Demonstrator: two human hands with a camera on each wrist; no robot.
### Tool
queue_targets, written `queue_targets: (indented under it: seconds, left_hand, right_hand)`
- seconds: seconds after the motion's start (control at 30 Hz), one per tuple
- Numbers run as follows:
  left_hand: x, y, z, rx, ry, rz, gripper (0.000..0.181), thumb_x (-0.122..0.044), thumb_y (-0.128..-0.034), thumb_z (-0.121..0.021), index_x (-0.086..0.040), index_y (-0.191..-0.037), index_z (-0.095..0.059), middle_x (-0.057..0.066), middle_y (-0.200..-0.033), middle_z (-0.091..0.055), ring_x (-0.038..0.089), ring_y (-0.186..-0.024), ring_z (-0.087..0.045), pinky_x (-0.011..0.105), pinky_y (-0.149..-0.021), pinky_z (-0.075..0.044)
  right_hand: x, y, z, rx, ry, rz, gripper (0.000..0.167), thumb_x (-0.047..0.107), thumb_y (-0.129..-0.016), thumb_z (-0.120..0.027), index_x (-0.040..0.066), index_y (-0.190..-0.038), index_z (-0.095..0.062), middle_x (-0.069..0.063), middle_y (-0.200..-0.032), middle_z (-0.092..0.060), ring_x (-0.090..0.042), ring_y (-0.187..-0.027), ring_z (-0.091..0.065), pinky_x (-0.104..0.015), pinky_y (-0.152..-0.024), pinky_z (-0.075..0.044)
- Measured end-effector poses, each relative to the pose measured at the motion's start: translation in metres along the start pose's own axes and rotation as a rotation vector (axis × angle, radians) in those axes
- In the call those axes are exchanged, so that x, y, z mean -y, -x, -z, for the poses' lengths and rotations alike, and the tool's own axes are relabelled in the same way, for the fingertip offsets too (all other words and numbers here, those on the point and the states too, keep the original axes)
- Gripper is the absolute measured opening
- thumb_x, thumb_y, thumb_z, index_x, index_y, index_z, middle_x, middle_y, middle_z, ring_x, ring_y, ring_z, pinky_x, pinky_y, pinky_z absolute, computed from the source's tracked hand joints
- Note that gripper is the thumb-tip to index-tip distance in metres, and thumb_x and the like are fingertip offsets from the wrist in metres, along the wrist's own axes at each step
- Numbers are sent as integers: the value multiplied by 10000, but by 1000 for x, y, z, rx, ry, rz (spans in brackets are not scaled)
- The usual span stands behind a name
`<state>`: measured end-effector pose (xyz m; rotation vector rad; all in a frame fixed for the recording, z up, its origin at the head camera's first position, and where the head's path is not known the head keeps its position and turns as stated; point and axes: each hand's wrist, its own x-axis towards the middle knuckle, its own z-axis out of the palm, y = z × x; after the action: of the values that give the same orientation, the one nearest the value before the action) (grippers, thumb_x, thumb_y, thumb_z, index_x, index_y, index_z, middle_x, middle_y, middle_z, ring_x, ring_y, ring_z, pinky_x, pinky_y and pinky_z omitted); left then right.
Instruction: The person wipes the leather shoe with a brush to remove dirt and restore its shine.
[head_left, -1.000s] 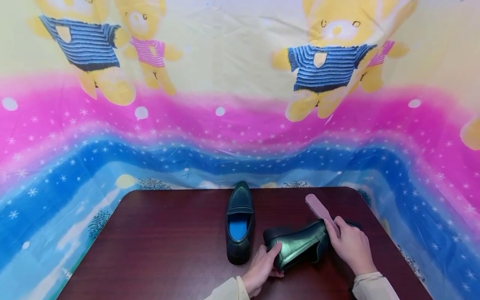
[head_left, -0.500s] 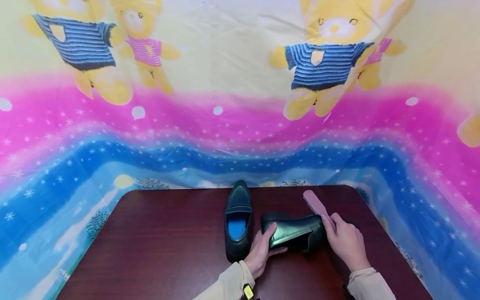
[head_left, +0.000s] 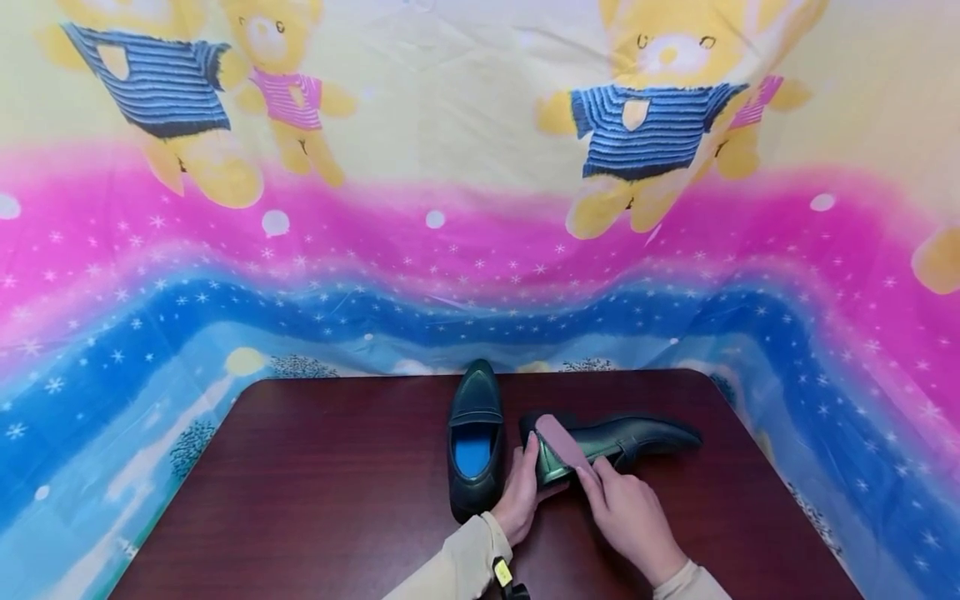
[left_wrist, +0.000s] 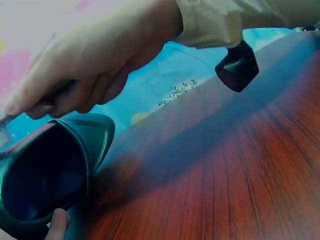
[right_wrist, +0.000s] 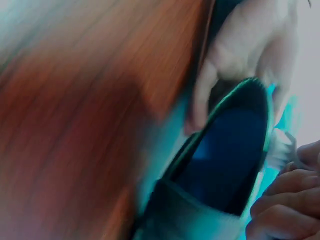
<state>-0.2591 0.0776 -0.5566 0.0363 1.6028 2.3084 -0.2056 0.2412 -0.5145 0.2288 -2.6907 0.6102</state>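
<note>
A dark green loafer [head_left: 637, 435] lies on its side, toe to the right, its heel gripped by my left hand [head_left: 517, 498]. My right hand [head_left: 633, 521] holds a pink brush [head_left: 562, 442] by its handle, the brush head over the side of the shoe near the heel. In the left wrist view the shoe opening [left_wrist: 45, 172] faces the camera, with a left fingertip [left_wrist: 59, 222] at its rim and my right hand [left_wrist: 100, 55] above. In the right wrist view my left hand [right_wrist: 245, 55] is around the heel of the shoe [right_wrist: 195, 215].
The other loafer [head_left: 478, 408], blue inside, stands upright left of my left hand, toe toward the back edge. Both shoes are on a dark red-brown table [head_left: 337, 467]. A printed cloth [head_left: 465, 292] with bears hangs behind and around it.
The brush and my right hand have moved left, from the shoe's front part to its heel end. My left hand and the shoe have shifted slightly up and left.
</note>
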Motion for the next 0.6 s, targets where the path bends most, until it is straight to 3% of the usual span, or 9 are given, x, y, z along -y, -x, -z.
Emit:
queue_targets:
  seconds: [0.1, 0.17, 0.27, 0.33, 0.5, 0.6]
  left_hand:
    - [1, -2, -1, -57, -83, -4, 949, -694, -1036, -364, 14, -1625, -135, 238, -1675, -209, 400, -1543, -226, 600, -1254, -197]
    - [2, -3, -1, -82, -89, 3, 973, -704, -1031, -362, 15, -1635, -107, 232, -1702, -119, 410, -1558, -148, 613, -1255, -169]
    - [5, -7, 1, -79, 5, 13, 882, -684, -1036, -385, -29, -1607, -233, 228, -1627, -265, 399, -1475, -336, 568, -1196, -353]
    - [7, -7, 2, -87, 39, 17, 820, -646, -1052, -391, -59, -1609, -261, 218, -1616, -280, 372, -1442, -385, 538, -1138, -438]
    - [11, -9, 4, -131, 21, 21, 792, -609, -1066, -380, -80, -1640, -245, 196, -1665, -242, 331, -1458, -377, 499, -1141, -437]
    - [11, -11, 5, -126, 53, 18, 779, -635, -1057, -383, -57, -1579, -360, 170, -1528, -456, 251, -1306, -555, 458, -1089, -494]
  right_hand:
    - [9, 2, -4, -9, 34, 14, 311, 274, -1024, -663, 191, -784, -484, 75, -520, -324, -88, -446, -357, -285, -456, -291]
    - [12, 4, -7, -15, 61, 24, 309, 264, -1010, -681, 181, -787, -483, 64, -511, -338, -108, -428, -367, -297, -436, -283]
    - [14, 6, -14, -19, 97, 38, 306, 254, -993, -700, 168, -795, -482, 41, -504, -368, -155, -406, -397, -322, -414, -281]
    - [14, 8, -17, -32, 119, 53, 312, 245, -976, -718, 161, -795, -479, 21, -501, -387, -190, -397, -418, -339, -403, -281]
    - [13, 8, -22, -54, 143, 65, 310, 241, -952, -741, 155, -789, -491, -25, -500, -433, -250, -399, -459, -368, -395, -294]
    - [12, 7, -21, -60, 156, 55, 308, 244, -947, -743, 151, -784, -498, -42, -500, -451, -265, -402, -467, -376, -393, -300]
